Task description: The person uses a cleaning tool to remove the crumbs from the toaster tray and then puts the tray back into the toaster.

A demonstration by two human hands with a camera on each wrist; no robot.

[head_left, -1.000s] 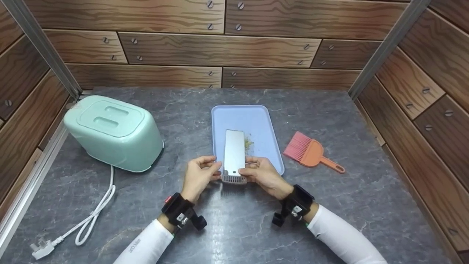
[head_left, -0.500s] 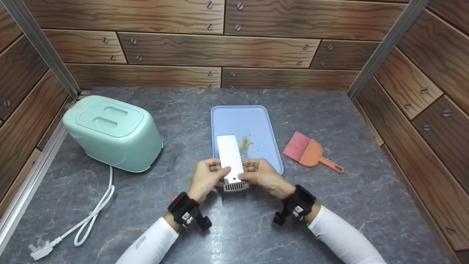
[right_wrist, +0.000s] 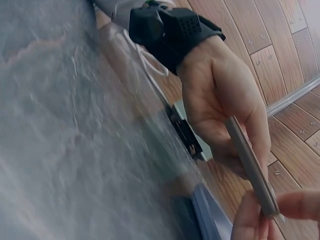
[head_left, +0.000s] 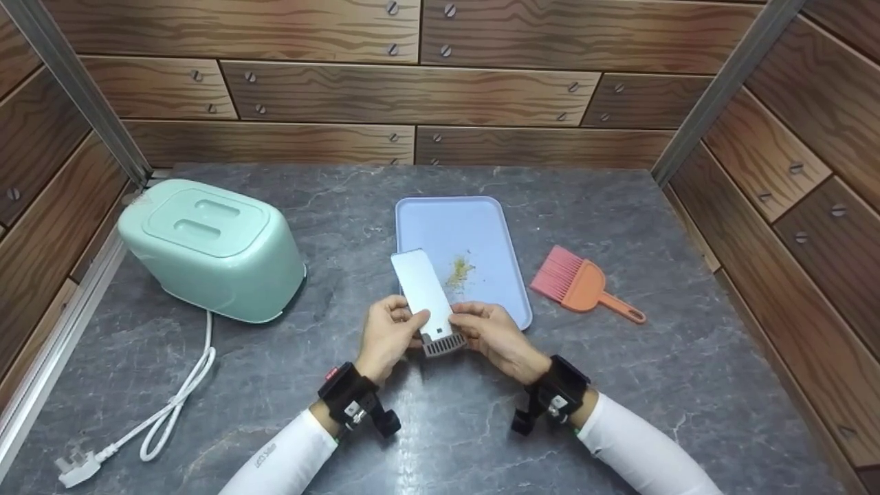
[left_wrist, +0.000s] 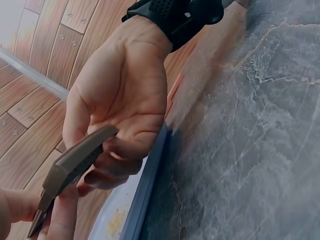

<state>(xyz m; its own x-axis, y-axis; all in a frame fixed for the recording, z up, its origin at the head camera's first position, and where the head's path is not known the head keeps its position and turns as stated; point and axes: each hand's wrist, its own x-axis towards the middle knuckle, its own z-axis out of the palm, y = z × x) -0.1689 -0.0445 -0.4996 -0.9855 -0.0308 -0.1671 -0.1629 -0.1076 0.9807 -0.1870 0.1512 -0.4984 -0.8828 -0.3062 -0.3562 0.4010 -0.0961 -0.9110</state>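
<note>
Both hands hold a toaster's crumb tray [head_left: 421,289], a flat shiny plate with a grey slotted end, over the near left part of a blue tray [head_left: 447,220]. My left hand [head_left: 387,337] pinches its left edge, thumb on top. The right hand [head_left: 500,340] pinches the opposite edge near the slotted end. Seen edge-on in the left wrist view, the crumb tray [left_wrist: 80,155] lies between the fingers of both hands; the right wrist view also shows its slim edge [right_wrist: 252,170]. Yellowish crumbs [head_left: 459,271] lie on the blue tray.
A mint-green toaster [head_left: 213,254] stands at the left, its white cord [head_left: 182,399] and plug [head_left: 79,467] trailing toward the front. To the right of the blue tray lies an orange brush [head_left: 584,285] with pink bristles. Wood-patterned walls [head_left: 344,89] enclose the table.
The crumb tray has turned, its far end swinging left and uncovering more of the crumbs. My left hand has shifted right, its thumb now on the plate. The right hand has stayed nearly in place.
</note>
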